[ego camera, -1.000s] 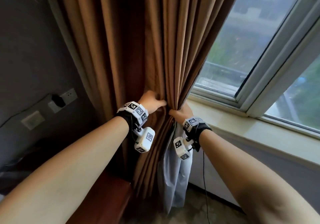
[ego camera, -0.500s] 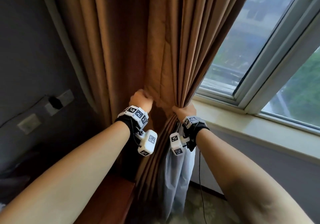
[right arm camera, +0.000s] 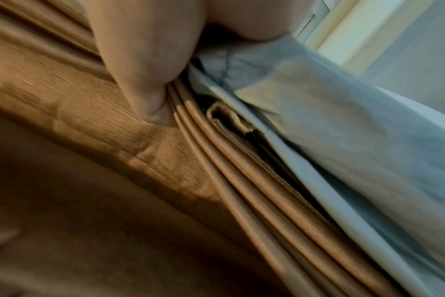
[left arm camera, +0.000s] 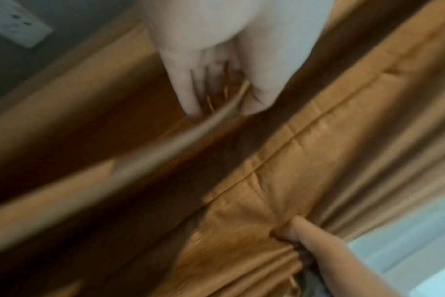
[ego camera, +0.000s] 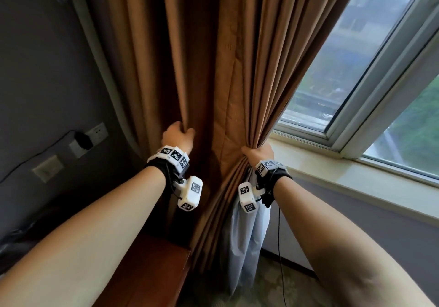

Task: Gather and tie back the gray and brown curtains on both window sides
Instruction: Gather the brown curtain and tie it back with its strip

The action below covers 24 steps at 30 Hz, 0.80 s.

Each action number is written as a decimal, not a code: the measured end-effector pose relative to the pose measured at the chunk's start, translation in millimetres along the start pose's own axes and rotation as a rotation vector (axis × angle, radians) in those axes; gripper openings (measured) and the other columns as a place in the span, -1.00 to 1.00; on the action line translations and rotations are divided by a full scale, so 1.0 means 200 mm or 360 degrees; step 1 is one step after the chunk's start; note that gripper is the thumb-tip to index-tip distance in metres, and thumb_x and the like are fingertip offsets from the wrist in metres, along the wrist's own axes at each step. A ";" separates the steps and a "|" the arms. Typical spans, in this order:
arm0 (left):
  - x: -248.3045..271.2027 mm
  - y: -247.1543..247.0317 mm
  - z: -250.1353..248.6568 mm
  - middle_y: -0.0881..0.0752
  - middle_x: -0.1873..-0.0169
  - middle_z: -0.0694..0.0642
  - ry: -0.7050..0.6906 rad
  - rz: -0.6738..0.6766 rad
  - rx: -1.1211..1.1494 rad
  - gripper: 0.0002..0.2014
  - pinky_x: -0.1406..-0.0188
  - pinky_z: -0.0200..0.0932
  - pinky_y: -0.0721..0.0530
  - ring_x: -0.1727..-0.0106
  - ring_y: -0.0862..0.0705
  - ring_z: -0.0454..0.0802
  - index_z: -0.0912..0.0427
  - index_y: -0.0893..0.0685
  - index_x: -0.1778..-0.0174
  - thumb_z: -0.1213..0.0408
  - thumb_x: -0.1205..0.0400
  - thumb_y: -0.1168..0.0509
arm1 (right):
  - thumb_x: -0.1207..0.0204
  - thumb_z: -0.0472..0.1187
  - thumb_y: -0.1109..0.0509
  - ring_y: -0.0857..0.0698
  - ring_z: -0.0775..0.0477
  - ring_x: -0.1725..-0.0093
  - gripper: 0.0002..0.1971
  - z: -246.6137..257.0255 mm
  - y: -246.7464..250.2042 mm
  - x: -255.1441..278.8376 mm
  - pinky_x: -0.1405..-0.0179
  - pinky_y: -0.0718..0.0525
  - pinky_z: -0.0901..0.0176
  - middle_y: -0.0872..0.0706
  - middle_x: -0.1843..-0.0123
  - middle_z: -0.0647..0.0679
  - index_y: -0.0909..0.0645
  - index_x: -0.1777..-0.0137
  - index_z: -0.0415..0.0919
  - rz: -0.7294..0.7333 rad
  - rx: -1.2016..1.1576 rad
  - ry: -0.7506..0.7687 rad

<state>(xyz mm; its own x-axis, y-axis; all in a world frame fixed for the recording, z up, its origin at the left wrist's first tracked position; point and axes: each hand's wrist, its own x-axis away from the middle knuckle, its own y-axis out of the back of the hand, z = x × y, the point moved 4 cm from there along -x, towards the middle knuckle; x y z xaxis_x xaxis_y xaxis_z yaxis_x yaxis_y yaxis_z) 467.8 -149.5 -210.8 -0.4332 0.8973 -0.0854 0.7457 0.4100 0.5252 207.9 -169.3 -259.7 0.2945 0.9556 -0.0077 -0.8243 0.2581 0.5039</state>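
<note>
A brown curtain (ego camera: 237, 57) hangs in long folds to the left of the window. A pale gray curtain (ego camera: 247, 240) hangs behind it and shows below my right wrist. My left hand (ego camera: 178, 137) grips one fold on the left part of the brown curtain (left arm camera: 305, 160). My right hand (ego camera: 257, 153) clutches the gathered right bundle of brown folds with the gray curtain (right arm camera: 343, 130) behind it. In the left wrist view the left hand's fingers (left arm camera: 188, 96) pinch a fold edge. The right wrist view shows my thumb (right arm camera: 150, 96) pressed into the brown curtain (right arm camera: 89, 130).
The window (ego camera: 370, 64) and its pale sill (ego camera: 344, 176) run along the right. A gray wall (ego camera: 42, 81) at left carries a socket (ego camera: 96, 132) with a black plug and a switch plate (ego camera: 47, 167). A dark wooden furniture top (ego camera: 147, 271) sits below my left arm.
My left hand has moved left, away from the right hand, and now grips a fold further left. The right hand keeps its hold on the gathered bundle. The view has tilted up slightly.
</note>
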 end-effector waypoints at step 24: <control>0.14 -0.27 -0.17 -0.80 0.02 0.23 -0.0061 0.0762 0.0201 -0.86 -0.19 0.06 -0.71 -0.06 -0.77 0.20 0.18 -0.79 0.10 0.46 -0.57 -0.35 | -0.11 -0.02 -0.54 -0.74 -0.02 0.00 -0.35 -0.01 -0.01 0.00 0.11 -0.59 0.26 -0.78 -0.05 0.02 -0.61 -0.29 -0.02 0.0099 0.0009 -0.0004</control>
<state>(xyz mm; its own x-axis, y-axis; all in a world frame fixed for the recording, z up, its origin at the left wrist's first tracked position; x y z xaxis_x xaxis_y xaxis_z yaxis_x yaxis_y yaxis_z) 398.0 -152.6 -212.6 -0.0101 0.9941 0.1081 0.9130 -0.0350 0.4064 208.1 -169.1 -262.4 0.2441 0.9694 0.0260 -0.8384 0.1975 0.5081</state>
